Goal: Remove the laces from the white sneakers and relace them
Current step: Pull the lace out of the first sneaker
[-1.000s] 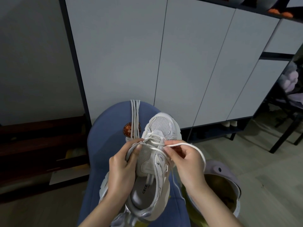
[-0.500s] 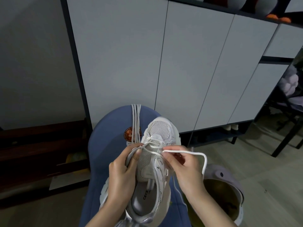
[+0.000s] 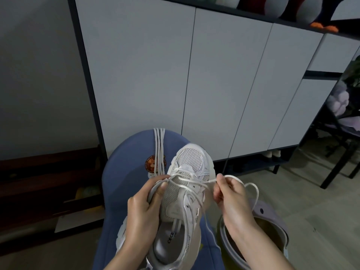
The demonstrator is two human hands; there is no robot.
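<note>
A white mesh sneaker [image 3: 191, 158] points its toe away from me over a blue seat [image 3: 128, 164]. My left hand [image 3: 145, 205] grips the sneaker's left side, thumb on the tongue. My right hand [image 3: 228, 193] pinches a white lace [image 3: 187, 185] that runs from the lower eyelets across the tongue, with a loose loop trailing to the right. A second loose lace [image 3: 159, 151] lies folded in several strands on the seat beyond the shoe. Part of another white sneaker [image 3: 120, 236] shows under my left wrist.
White cabinet doors [image 3: 224, 84] stand right behind the seat. A lilac clog [image 3: 272, 217] lies on the floor under my right forearm. Dark wooden shelving [image 3: 44, 184] sits at the left, and a black-legged chair [image 3: 339, 152] at the right.
My right hand has drawn the lace out to the right, away from the shoe, pulling it straighter across the tongue. The left hand keeps its hold on the sneaker.
</note>
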